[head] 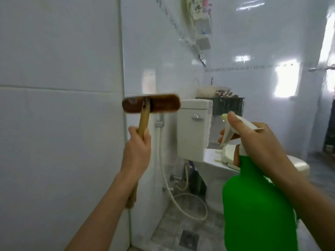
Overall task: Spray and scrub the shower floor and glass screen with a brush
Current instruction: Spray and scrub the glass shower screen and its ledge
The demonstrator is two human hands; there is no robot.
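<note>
My left hand (138, 151) grips the wooden handle of a scrub brush (151, 105). Its brown head is held sideways at chest height, against the edge of the white tiled wall (59, 124) on the left. My right hand (253, 140) holds a green spray bottle (259, 205) by its neck, fingers on the white trigger head. The nozzle points left toward the brush. The grey tiled floor (181, 230) with a square metal drain (189, 239) lies below between my arms. I cannot tell a glass screen apart from the walls here.
A white toilet with its cistern (192, 129) stands straight ahead, and a bidet hose (181, 205) coils on the floor beside it. A water heater (197, 8) and bottles hang high on the wall. A dark basket (228, 105) sits behind the cistern.
</note>
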